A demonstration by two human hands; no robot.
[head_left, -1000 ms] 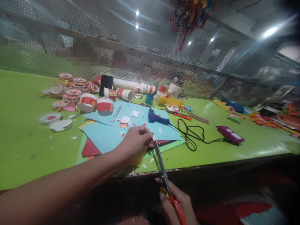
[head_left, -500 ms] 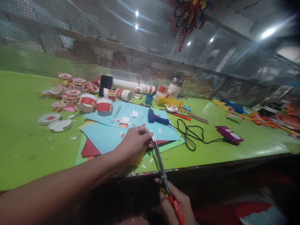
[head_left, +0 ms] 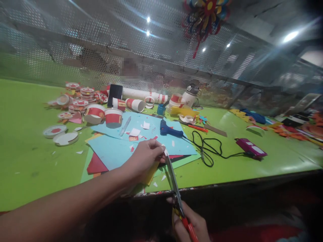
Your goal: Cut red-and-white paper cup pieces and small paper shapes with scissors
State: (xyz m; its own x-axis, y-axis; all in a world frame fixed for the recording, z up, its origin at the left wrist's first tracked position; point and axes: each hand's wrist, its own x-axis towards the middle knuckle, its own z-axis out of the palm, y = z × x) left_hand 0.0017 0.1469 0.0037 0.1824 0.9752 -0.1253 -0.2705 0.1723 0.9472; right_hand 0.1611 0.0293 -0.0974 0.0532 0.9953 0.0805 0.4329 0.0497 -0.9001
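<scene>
My left hand point(head_left: 148, 155) pinches a small white piece of paper point(head_left: 165, 152) above the front of the sheets. My right hand point(head_left: 190, 222) is wrapped around the red handles of a pair of scissors point(head_left: 174, 181) at the table's front edge. The blades point away from me, and their tips meet the white piece by my left fingertips. Most of the piece is hidden by fingers and blades. Under my left hand lie light blue paper sheets point(head_left: 106, 151), strewn with small red and white scraps.
A blue glue gun point(head_left: 171, 130) lies on the sheets, its black cord looping to a purple power box point(head_left: 251, 148). Red-and-white paper cups point(head_left: 113, 118), cut paper discs point(head_left: 66, 138) and a phone point(head_left: 115, 95) stand at the left. A bottle point(head_left: 189, 95) is farther back.
The whole view has shifted slightly, with the table sitting a little lower in the picture. Both hands keep nearly the same pose, scissors still at the white piece.
</scene>
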